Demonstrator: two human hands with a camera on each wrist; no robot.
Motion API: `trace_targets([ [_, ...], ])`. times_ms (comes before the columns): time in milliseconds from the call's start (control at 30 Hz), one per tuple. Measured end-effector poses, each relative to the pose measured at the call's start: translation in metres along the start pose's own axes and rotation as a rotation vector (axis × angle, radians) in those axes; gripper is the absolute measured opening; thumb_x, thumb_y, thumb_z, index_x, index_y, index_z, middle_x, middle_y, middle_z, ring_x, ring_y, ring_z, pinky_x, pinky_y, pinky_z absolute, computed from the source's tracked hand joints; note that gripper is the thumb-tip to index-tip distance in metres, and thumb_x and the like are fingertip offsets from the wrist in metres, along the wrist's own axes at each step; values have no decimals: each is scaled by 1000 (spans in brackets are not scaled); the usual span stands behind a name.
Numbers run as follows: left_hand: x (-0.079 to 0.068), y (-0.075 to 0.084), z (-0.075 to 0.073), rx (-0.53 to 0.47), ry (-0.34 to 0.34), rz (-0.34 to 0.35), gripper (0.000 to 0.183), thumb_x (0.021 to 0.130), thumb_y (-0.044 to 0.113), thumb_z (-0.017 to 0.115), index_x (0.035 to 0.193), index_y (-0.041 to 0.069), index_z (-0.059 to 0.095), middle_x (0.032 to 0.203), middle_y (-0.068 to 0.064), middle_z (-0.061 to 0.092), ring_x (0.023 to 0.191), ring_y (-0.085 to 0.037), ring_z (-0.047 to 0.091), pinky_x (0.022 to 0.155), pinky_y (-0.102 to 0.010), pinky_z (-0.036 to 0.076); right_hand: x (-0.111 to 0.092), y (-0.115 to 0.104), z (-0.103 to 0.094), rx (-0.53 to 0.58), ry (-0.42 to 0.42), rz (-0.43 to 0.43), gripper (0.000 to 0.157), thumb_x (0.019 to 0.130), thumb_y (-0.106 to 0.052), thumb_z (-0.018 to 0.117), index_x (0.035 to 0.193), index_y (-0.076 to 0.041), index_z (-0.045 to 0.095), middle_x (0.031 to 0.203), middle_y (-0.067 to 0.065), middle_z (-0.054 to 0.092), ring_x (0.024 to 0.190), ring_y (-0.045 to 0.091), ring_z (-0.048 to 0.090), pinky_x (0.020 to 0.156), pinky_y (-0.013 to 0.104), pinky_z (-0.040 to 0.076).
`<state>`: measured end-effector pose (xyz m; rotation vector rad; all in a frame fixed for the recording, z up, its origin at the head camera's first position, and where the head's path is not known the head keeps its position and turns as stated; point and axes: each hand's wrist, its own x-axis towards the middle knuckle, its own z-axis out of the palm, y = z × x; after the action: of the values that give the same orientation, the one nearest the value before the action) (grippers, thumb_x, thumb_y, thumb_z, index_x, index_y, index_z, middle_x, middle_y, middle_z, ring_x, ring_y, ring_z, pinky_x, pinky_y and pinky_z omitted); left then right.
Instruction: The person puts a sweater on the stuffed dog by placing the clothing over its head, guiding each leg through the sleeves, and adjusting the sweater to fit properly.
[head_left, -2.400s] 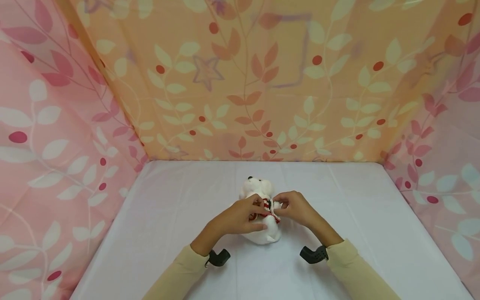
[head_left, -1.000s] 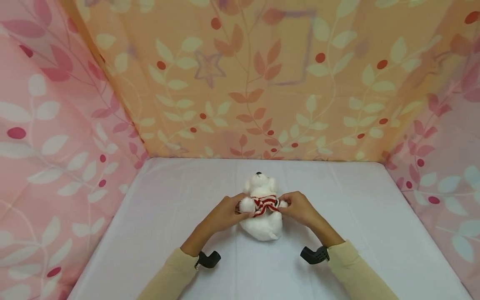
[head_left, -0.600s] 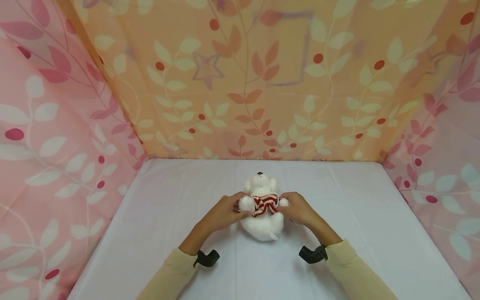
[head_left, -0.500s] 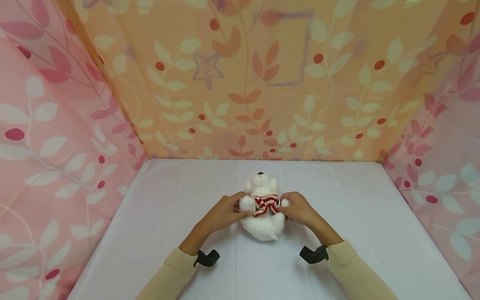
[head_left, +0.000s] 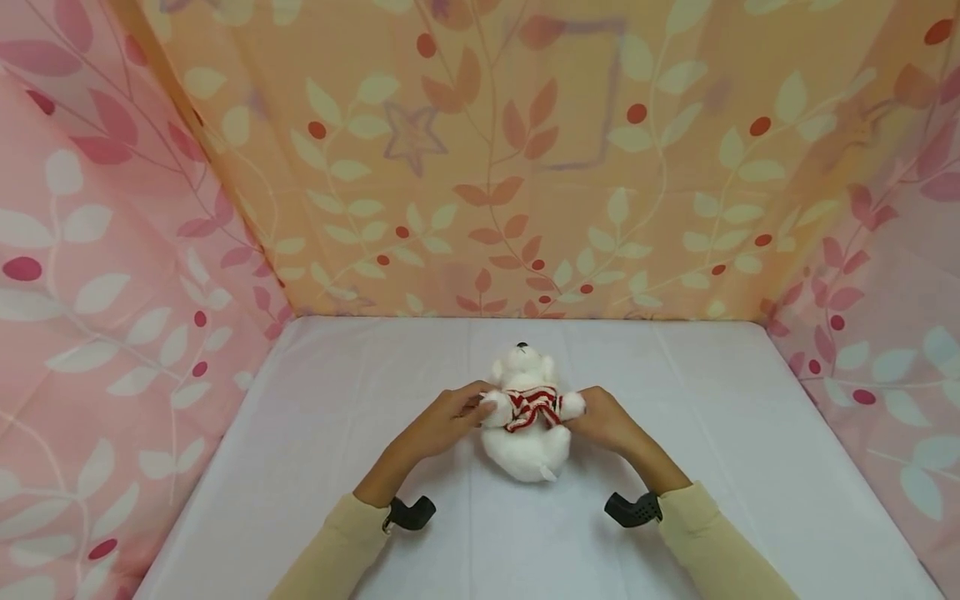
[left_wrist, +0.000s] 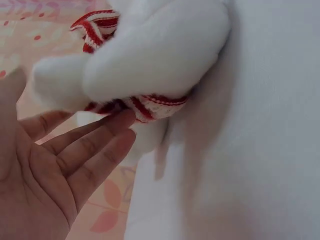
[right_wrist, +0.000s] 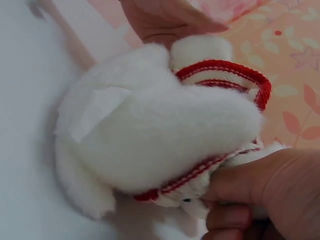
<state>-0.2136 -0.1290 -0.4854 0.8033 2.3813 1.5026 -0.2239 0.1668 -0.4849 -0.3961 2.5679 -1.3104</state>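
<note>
A white plush bear (head_left: 525, 458) with a black nose lies on its back on the white table, head toward the far side. It wears a red-and-cream striped knitted sweater (head_left: 534, 404). At its left side in the head view, my left hand (head_left: 450, 419) touches the bear's arm. The left wrist view shows that hand (left_wrist: 45, 175) with fingers extended, fingertips by the sweater's side. My right hand (head_left: 606, 421) is at the other arm, its fingertips partly hidden. In the right wrist view, the right thumb and curled fingers (right_wrist: 230, 217) pinch at the sweater's side.
White cloth covers the table (head_left: 360, 367). An orange leaf-patterned curtain (head_left: 480, 167) hangs behind it, with pink patterned curtains (head_left: 97, 333) on both sides. Black wrist-worn devices (head_left: 412, 512) jut inward from both sleeves.
The left hand has gone from over the sweater to the bear's arm, and its thumb has now lifted. The bear has turned its front upward. The right hand has slid slightly behind the other arm.
</note>
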Motion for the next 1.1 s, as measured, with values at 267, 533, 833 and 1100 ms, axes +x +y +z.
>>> trace_targets([
  [267, 10, -14, -3, -254, 20, -66, 30, 108, 8, 47, 135, 1, 57, 122, -23, 68, 102, -29, 71, 84, -51, 58, -1, 17, -21, 140, -197, -33, 29, 74, 15, 57, 99, 4, 68, 79, 7, 62, 63, 17, 56, 54, 33, 50],
  [533, 17, -24, 0, -383, 36, -131, 33, 103, 3, 55, 135, -4, 57, 115, -22, 71, 101, -24, 70, 86, -49, 58, 11, 25, -25, 351, -29, 86, 28, 99, -19, 66, 121, -1, 67, 113, 10, 71, 97, 17, 67, 80, 35, 57],
  [833, 25, -26, 3, -316, 62, -179, 33, 96, 0, 59, 129, -4, 62, 107, -15, 70, 90, -14, 66, 72, -32, 58, 23, 28, -17, 442, -139, 52, 43, 95, -28, 73, 132, -7, 65, 128, 8, 67, 113, 17, 62, 87, 29, 54],
  [1100, 31, -28, 7, -287, 77, -142, 30, 93, 4, 66, 122, -2, 66, 127, -18, 62, 95, -20, 65, 70, -30, 56, 29, 31, -13, 480, -128, 13, 34, 95, -14, 73, 124, 1, 66, 126, 9, 65, 116, 17, 60, 91, 24, 52],
])
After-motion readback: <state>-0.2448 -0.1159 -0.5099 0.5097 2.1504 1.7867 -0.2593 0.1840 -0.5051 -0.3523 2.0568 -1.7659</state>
